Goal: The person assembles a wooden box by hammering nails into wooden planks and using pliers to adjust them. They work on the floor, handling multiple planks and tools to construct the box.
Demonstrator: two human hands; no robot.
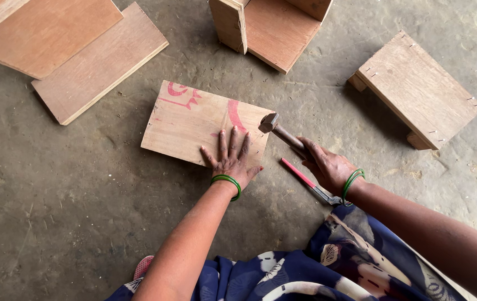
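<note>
A person's left hand [231,158] lies flat with fingers spread on the near edge of a plywood board [194,120], pressing it to the concrete floor [71,200], while the right hand [329,167] is closed around the wooden handle of a hammer [283,134]. The hammer's metal head sits at the board's right-hand corner, touching or just above it; contact cannot be told. The two hands are apart, the right one off the board's edge. Green bangles [228,181] ring both wrists.

The board lies flat in the middle of the floor, pale wood with red painted marks across its top face. Just beside the right hand, a pair of pliers with a red grip [305,179] rests on the floor, partly hidden under the wrist.

Farther out, a small wooden stool [417,89] made of nailed plywood stands to the right, well apart from the board. An open wooden box [272,25] sits at the top of the view. To the upper left, two larger plywood sheets [76,50] lie overlapping. At the bottom edge, the person's dark blue patterned garment [316,267] fills the foreground.
</note>
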